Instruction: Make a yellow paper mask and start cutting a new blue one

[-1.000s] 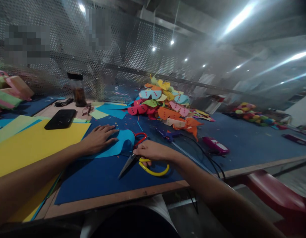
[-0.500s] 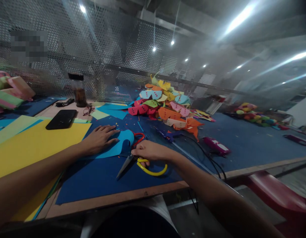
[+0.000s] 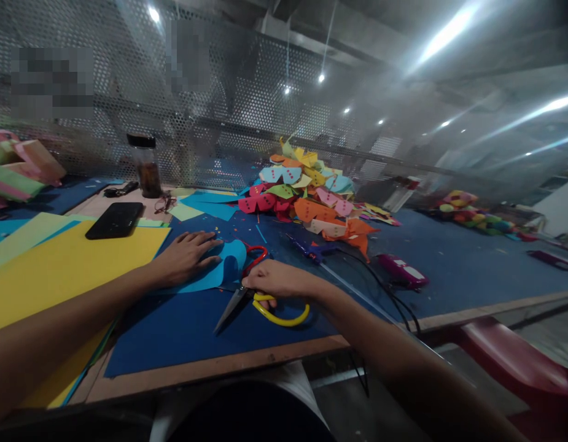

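— Where did we have the scissors [image 3: 247, 294]?

— Lying on the blue surface [image 3: 182, 334], blades pointing toward us, just beside the light-blue paper cutout [image 3: 219, 270]. Our right hand [image 3: 279, 281] covered the handles, fingers curled around the yellow loop [image 3: 279, 313]; the red loop [image 3: 256, 255] lay beyond it. We couldn't tell whether the grip had fully closed.

— And our left hand [image 3: 185, 258]?

— Flat and spread, pressing the cutout down, gripping nothing.

— How did we judge they'd handle?

— The scissors looked stiff and moderately heavy, best taken through the loops, away from the blades. The paper seemed light, floppy, easily creased, so a flat palm suited it.
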`<action>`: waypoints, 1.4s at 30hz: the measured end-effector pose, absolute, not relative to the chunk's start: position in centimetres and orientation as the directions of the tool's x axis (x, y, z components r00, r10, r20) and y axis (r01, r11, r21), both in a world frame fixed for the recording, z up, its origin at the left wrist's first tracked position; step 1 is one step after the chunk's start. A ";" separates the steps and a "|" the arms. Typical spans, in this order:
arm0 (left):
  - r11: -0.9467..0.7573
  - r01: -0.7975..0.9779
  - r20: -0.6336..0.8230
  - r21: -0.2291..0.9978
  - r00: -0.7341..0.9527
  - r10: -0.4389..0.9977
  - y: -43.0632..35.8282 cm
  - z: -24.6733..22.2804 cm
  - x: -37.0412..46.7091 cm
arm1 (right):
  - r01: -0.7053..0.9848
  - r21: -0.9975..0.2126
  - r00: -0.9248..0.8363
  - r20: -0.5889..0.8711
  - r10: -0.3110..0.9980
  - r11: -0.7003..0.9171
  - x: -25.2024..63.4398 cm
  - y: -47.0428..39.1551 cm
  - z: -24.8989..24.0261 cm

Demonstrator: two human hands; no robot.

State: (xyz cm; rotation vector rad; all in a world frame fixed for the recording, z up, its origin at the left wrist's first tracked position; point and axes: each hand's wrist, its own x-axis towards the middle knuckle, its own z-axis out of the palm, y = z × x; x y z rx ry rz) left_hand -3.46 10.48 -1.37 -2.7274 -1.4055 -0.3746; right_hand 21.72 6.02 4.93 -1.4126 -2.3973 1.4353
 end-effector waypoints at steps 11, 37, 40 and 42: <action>-0.575 0.817 0.208 0.043 0.556 0.805 10.3 -1.1 -3.4 | 0.666 -0.728 -0.606 -0.400 0.687 0.164 21.3 5.9 4.7; -0.557 0.828 0.191 0.066 0.537 0.821 10.8 -1.1 -4.1 | 0.679 -0.712 -0.608 -0.410 0.679 0.179 20.5 5.9 5.1; -0.555 0.829 0.203 0.069 0.533 0.821 10.8 -1.0 -4.1 | 0.681 -0.711 -0.601 -0.406 0.689 0.175 20.2 5.9 5.0; -0.556 0.828 0.209 0.070 0.533 0.820 10.7 -1.0 -4.1 | 0.681 -0.712 -0.598 -0.403 0.692 0.173 20.0 5.9 5.0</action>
